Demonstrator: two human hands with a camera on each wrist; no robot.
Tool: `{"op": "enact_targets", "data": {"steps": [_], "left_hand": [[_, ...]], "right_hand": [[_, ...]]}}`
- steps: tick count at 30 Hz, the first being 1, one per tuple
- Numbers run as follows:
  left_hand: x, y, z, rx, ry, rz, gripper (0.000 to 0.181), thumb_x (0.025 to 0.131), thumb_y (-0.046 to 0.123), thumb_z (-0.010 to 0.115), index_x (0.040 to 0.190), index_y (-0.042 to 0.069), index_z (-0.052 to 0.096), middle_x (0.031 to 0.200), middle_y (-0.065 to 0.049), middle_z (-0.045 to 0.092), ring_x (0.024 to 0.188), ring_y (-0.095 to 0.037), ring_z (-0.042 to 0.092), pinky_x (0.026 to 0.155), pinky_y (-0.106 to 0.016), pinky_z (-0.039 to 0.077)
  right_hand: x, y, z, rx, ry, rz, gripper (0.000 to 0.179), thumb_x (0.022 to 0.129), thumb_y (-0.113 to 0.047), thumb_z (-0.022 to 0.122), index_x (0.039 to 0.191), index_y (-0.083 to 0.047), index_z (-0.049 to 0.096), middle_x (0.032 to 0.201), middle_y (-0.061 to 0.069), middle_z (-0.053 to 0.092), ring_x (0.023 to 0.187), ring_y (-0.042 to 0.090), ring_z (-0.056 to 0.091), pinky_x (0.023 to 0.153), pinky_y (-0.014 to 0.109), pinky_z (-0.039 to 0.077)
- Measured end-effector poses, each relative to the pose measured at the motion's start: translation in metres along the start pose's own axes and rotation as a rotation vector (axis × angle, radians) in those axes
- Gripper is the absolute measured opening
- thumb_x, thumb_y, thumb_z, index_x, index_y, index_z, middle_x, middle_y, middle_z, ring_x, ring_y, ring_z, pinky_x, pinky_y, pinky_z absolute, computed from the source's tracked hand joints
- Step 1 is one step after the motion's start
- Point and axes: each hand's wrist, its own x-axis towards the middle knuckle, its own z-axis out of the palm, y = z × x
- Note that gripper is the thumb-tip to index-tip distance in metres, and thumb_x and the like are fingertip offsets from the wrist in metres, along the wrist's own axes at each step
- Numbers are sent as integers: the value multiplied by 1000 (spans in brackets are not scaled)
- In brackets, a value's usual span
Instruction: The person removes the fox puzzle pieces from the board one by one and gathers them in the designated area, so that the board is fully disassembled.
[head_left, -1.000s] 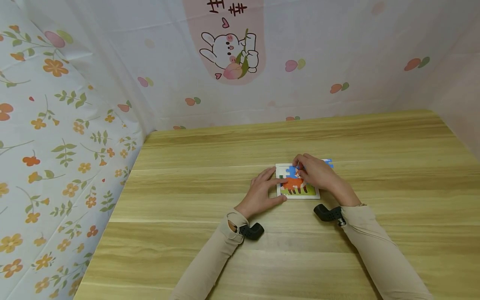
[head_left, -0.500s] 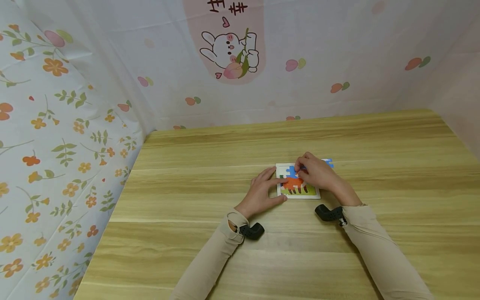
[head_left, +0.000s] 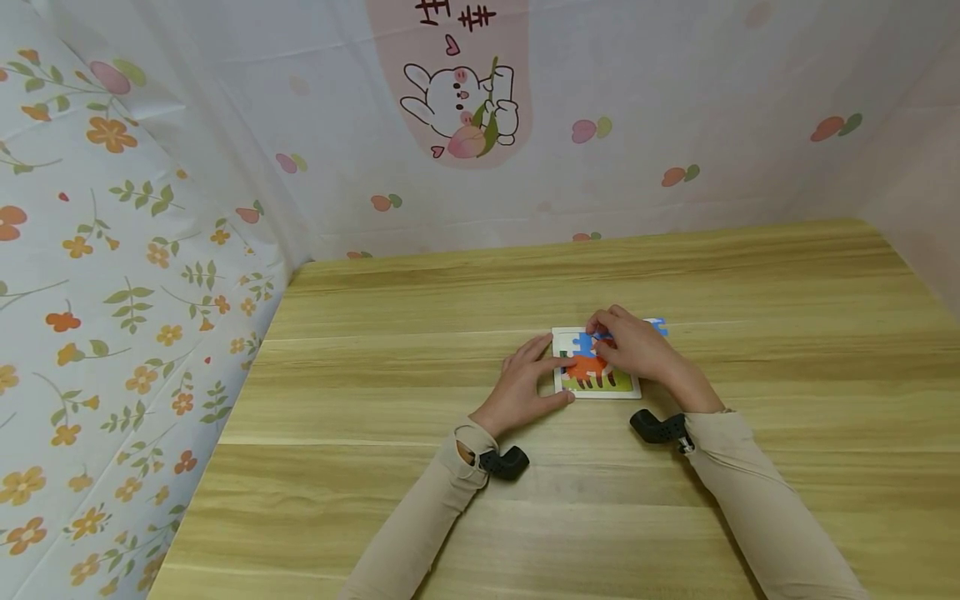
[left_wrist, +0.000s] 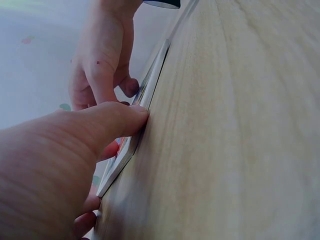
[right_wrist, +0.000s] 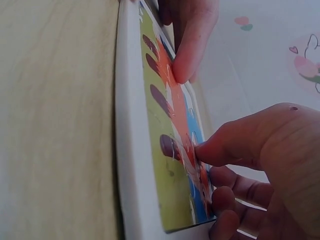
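A small jigsaw puzzle (head_left: 622, 386) in a white frame lies on the table, with an orange fox on green grass and blue sky. A bare whitish patch shows at its upper left. My left hand (head_left: 519, 392) steadies it: the thumb lies on the near edge, the extended index finger (right_wrist: 186, 65) touches the fox's body, and other fingertips meet the left edge. My right hand (head_left: 636, 346) pinches a puzzle piece (right_wrist: 203, 182) with orange and white on it, at the fox's head. Its fingers partly hide the piece and the upper right of the puzzle.
Behind my right hand lies a loose blue and white puzzle piece (head_left: 658, 325). The wooden table (head_left: 390, 375) meets a printed cloth (head_left: 555, 192) at the back and a floral cloth (head_left: 150, 333) on the left. Black wrist mounts (head_left: 506, 463) stick out below both hands.
My right fingers shift slightly over the fox's head, a little to the right and then back left. The left hand and the frame stay where they were.
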Motion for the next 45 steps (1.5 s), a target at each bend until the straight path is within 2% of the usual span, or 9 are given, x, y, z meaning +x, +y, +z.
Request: {"op": "enact_targets", "data": {"steps": [16, 27, 35, 45], "left_hand": [[0, -1, 1, -7, 0, -4, 48, 84, 37, 67, 129, 22, 58, 150, -10, 27, 138, -21, 17, 103, -46, 23], [0, 0, 0, -11, -2, 3, 48, 84, 36, 67, 129, 22, 58, 150, -11, 27, 138, -22, 17, 103, -47, 23], [1, 1, 0, 6, 1, 5, 47, 83, 35, 68, 127, 21, 59, 149, -12, 29, 138, -23, 19, 102, -46, 25], [1, 2, -1, 9, -10, -15, 47, 83, 37, 67, 128, 23, 59, 150, -11, 27, 138, -23, 18, 102, -49, 24]], "right_hand": [[1, -2, 0, -11, -9, 20, 17, 84, -6, 58, 101, -3, 58, 93, 10, 51, 77, 22, 49, 68, 38, 42], [2, -1, 1, 34, 5, 39, 19, 83, -6, 60, 101, -5, 54, 96, 14, 49, 80, 26, 51, 67, 40, 43], [1, -1, -2, 25, 1, 19, 18, 83, -5, 59, 100, -5, 52, 97, 13, 51, 84, 25, 52, 68, 41, 42], [0, -2, -6, 51, -2, -2, 18, 83, -5, 64, 99, -2, 57, 96, 12, 54, 79, 23, 52, 73, 42, 43]]}}
